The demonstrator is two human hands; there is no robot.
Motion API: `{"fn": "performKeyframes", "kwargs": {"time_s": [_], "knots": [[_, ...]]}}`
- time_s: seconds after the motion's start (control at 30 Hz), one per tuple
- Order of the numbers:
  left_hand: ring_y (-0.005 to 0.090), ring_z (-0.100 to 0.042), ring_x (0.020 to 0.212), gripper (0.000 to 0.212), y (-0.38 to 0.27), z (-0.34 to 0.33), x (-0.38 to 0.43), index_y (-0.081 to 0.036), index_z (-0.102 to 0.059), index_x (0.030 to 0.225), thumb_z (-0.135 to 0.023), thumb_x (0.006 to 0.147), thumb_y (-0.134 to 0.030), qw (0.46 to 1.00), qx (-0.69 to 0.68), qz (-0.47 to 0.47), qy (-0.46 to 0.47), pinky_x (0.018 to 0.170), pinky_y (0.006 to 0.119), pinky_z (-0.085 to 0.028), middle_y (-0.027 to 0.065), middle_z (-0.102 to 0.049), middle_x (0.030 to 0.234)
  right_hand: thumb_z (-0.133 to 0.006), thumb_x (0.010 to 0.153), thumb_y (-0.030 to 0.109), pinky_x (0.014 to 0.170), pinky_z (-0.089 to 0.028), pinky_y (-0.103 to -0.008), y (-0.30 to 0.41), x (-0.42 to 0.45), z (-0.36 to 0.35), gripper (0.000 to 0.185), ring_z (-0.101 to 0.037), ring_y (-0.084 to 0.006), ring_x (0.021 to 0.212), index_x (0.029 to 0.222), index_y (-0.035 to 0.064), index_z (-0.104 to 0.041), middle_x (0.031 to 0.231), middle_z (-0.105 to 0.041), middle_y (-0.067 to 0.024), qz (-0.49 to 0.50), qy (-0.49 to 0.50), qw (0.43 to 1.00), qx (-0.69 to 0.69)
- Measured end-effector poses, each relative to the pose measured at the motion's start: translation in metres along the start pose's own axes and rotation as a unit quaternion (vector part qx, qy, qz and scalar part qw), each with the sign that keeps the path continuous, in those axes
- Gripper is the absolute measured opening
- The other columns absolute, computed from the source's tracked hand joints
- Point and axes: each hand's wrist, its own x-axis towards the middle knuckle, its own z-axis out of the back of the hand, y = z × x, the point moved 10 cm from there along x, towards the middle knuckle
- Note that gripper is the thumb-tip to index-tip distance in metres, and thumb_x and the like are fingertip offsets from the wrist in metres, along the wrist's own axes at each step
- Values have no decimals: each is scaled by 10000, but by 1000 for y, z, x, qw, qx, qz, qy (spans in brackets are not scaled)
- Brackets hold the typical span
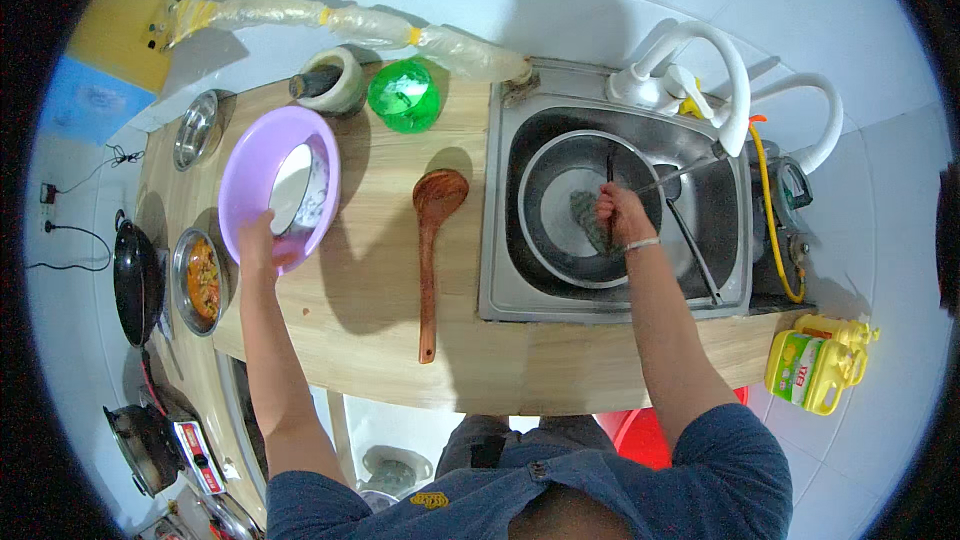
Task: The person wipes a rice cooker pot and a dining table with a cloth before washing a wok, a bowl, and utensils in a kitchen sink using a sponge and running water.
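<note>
My left hand (260, 244) grips the near rim of a purple plastic basin (232, 157), which is tilted and holds a white dish (291, 191). My right hand (619, 211) is closed around a dark, thin stick-like utensil (610, 161) over a round metal basin (536, 240) in the sink. Beside its fingers, inside that basin, lies a grey-green clump (585, 217), its kind unclear. A thin stream runs from the white faucet (739, 105) towards the hand. Between my hands, a wooden ladle (427, 277) lies on the counter.
Behind are a stone mortar (345, 86) with its pestle and a green bowl (405, 96). A metal bowl of food (202, 281) and a black wok (135, 281) stand at left. A long-handled utensil (694, 251) leans in the sink (491, 262). Yellow jugs (817, 367) stand at right.
</note>
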Motion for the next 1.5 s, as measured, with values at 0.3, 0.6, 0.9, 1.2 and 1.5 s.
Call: {"fn": "performKeyframes", "kwargs": {"time_s": [0.3,0.6,0.9,1.2,1.5], "knots": [[190,-557,582,445,81,-293,-230,-20,-410,949,-347,844,-448,871,118,49,475,460,300,-445,94,-508,725,-353,880,150,445,-281,-250,-38,-56,-43,123,-300,-120,520,818,47,-379,620,-309,-15,2,126,948,292],[83,-296,342,256,107,-309,-292,-89,-375,704,-375,868,-285,794,19,206,572,300,231,-224,-14,-331,471,-351,876,162,445,-308,-256,-35,-54,-36,158,-296,-112,489,762,70,-410,585,-297,7,1,95,980,174],[56,-414,495,205,26,-99,-182,-36,-479,863,-446,847,-238,953,158,0,259,418,194,-339,-21,-436,582,-526,778,238,655,-423,-413,39,31,22,304,-549,-277,754,1003,53,-439,826,-563,-130,271,-121,770,-566],[125,-364,323,302,-6,45,-65,-3,-491,725,-438,829,-281,951,301,-19,-62,352,264,-327,8,-383,404,-580,730,178,849,-376,-402,-39,31,27,534,-454,-340,1023,1209,103,-355,1121,-448,-219,164,24,537,-827],[290,-527,755,168,-22,-69,-116,-22,-541,799,-518,771,-186,873,388,-294,-22,651,356,-414,160,-552,809,-654,674,185,855,-380,-392,9,17,59,661,-457,-337,1007,1211,26,-303,1111,-449,-217,194,-85,649,-731]]}}
